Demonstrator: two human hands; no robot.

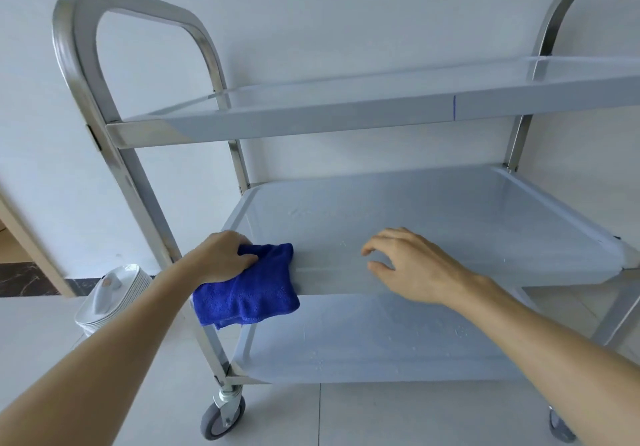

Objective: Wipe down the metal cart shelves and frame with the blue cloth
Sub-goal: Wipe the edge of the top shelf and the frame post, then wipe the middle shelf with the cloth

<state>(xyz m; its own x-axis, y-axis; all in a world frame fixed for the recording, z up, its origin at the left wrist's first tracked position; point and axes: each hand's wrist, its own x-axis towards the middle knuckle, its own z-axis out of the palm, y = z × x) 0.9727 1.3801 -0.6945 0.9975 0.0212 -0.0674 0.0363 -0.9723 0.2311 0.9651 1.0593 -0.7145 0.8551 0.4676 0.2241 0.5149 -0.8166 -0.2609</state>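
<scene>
A three-shelf metal cart stands against a white wall, its frame (104, 113) arching up at the left. My left hand (221, 258) grips the blue cloth (247, 291) and presses it over the front left edge of the middle shelf (433, 217). The cloth hangs down over the shelf's front lip. My right hand (412, 262) hovers over the front middle of the same shelf, fingers spread and curled, holding nothing. The top shelf (329, 113) and bottom shelf (381, 345) show small water spots.
A stack of white plates (114, 300) with a small grey object on top sits on the floor left of the cart. Caster wheels (223, 418) rest on the tiled floor. A wooden door frame (31, 237) is at the far left.
</scene>
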